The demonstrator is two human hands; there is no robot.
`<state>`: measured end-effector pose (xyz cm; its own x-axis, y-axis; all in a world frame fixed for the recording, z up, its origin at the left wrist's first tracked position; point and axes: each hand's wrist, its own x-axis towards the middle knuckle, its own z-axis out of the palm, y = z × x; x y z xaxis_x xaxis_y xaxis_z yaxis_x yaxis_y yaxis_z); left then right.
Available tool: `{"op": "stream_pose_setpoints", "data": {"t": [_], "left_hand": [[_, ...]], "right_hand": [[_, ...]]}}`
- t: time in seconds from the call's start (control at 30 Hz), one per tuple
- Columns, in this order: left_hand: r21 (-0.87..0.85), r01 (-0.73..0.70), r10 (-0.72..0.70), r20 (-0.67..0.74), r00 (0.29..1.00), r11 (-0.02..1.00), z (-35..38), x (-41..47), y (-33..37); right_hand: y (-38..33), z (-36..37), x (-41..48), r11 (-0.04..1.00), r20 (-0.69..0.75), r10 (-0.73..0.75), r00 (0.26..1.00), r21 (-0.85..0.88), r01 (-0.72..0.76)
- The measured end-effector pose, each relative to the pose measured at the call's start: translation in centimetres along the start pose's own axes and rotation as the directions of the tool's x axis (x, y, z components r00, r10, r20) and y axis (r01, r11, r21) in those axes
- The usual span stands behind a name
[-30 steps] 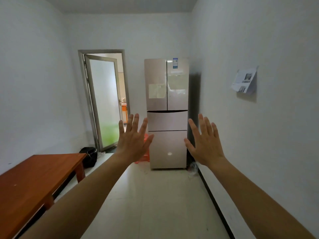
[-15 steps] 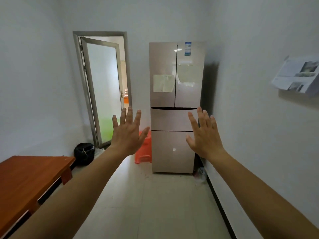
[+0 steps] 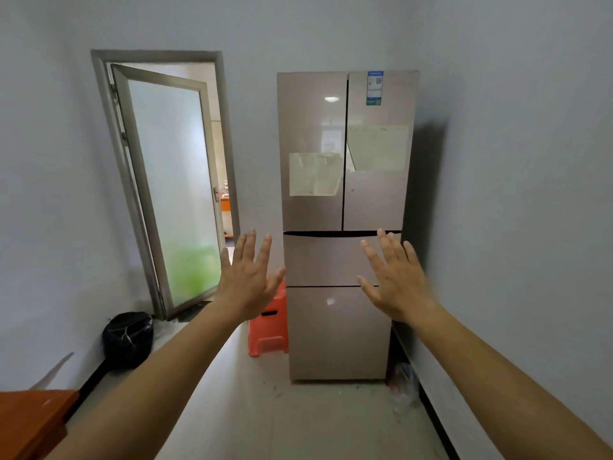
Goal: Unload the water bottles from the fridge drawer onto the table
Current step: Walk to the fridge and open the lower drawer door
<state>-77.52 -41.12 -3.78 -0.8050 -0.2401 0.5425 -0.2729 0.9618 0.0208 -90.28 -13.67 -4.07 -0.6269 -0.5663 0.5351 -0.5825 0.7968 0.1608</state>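
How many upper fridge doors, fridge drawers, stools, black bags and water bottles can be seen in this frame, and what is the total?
Upper fridge doors: 2
Fridge drawers: 2
Orange stool: 1
Black bag: 1
Water bottles: 0 in view; both drawers are closed
Total: 6

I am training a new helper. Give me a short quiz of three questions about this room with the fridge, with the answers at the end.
1. True or false: the upper drawer of the tall beige fridge is pulled open.
2. What stands on the floor just left of the fridge? A) an orange plastic stool B) a blue bucket C) a white chair
3. Fill in: the left hand and the right hand, raised with fingers spread, hold ____.

Key: 1 false, it is closed; 2 A; 3 nothing.
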Motion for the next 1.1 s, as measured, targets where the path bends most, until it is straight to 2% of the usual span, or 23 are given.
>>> {"op": "stream_pose_setpoints", "data": {"t": [0.27,0.47,0.67,0.87,1.1], "left_hand": [[-0.021,0.059,-0.057,0.062,0.996,0.998,15.0,15.7,-0.3],[-0.07,0.112,-0.102,0.134,0.986,0.991,22.5,25.7,-1.0],[-0.102,0.162,-0.137,0.213,0.967,0.982,30.1,33.0,-4.9],[-0.203,0.238,-0.164,0.324,0.932,0.95,41.6,41.0,-10.3],[-0.434,0.372,-0.145,0.472,0.87,0.82,52.2,49.8,-15.3]], "right_hand": [[7.0,14.3,14.4,0.993,0.018,0.082,0.996,0.082,-0.084],[10.2,22.5,26.1,0.991,0.098,0.082,0.992,0.1,-0.091],[9.5,31.1,35.3,0.991,0.167,0.044,0.985,0.117,-0.064],[7.5,41.5,42.4,0.993,0.26,0.0,0.966,0.115,-0.031],[4.0,51.8,50.3,0.978,0.448,0.064,0.892,0.151,-0.146]]}}
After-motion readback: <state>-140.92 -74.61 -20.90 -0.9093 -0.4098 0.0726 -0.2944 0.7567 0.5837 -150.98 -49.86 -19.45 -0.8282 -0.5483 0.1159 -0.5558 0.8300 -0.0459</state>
